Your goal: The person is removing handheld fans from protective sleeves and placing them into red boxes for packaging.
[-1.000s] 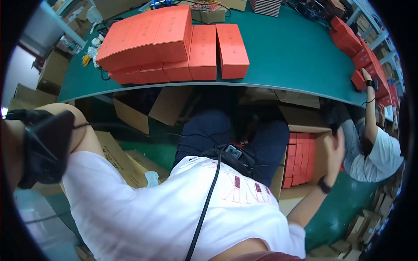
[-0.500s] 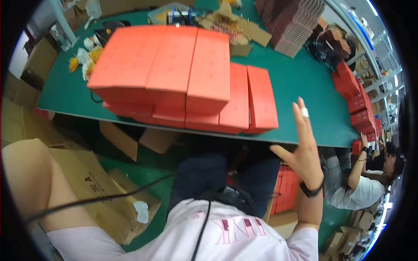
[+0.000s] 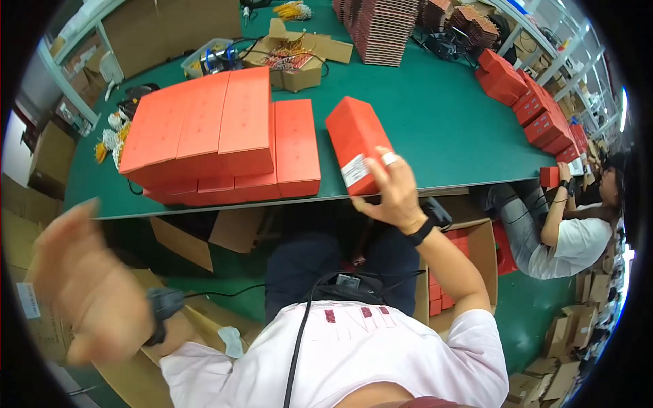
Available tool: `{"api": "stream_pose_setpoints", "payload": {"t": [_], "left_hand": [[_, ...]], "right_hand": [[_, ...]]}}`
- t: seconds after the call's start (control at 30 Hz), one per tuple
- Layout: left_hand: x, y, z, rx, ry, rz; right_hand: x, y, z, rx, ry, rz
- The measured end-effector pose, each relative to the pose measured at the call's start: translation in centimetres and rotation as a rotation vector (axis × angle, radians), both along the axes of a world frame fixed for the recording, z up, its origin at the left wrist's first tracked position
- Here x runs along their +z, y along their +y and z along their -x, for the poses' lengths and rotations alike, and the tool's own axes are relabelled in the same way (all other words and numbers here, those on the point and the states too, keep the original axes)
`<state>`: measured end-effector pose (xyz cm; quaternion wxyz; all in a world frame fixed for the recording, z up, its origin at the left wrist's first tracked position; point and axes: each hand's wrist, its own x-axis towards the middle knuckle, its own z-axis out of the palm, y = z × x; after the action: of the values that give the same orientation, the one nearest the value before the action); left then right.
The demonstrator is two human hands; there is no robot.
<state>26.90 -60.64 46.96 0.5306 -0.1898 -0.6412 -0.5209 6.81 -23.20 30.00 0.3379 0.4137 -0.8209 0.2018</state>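
At the table's front edge, my right hand [image 3: 394, 194] grips the near end of a red box [image 3: 354, 129], fingers on its side and thumb low at its labelled end. A white band wraps one finger. The box stands apart from the pile and is angled. To its left is a pile of red boxes [image 3: 197, 122], some stacked on others, with a single box [image 3: 296, 146] at its right end. My left hand [image 3: 95, 292] is raised at the far left, off the table. Motion blurs it, but its fingers look spread with nothing visible in them.
Beneath the green table [image 3: 435, 129], an open carton [image 3: 479, 258] holds red boxes. Cardboard stacks [image 3: 384, 34] and a box of wires [image 3: 292, 61] lie farther back. At right, a co-worker [image 3: 571, 224] handles red boxes beside a red row [image 3: 537, 115].
My right hand, open in the air before, now holds the rightmost box, which has separated from the pile and turned. My left hand has come into view. The whole view has shifted.
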Motion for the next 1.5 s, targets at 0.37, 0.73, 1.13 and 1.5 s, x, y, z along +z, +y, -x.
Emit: {"api": "stream_pose_setpoints", "payload": {"t": [0.37,0.73,1.13,1.5], "left_hand": [[-9.1,26.6,18.8,-0.027,-0.341,1.122],[-13.8,31.2,26.1,-0.22,-0.42,1.376],[-9.1,28.7,18.5,-0.27,-0.405,1.093],[-8.9,26.5,17.6,-0.239,-0.274,1.171]], "right_hand": [[5.9,11.7,1.8,-0.104,-1.538,1.46],[1.1,18.9,-2.4,-0.286,-1.244,0.948],[4.9,12.8,-4.8,0.102,-1.283,0.933],[6.5,10.6,-5.2,0.096,-1.273,0.695]]}}
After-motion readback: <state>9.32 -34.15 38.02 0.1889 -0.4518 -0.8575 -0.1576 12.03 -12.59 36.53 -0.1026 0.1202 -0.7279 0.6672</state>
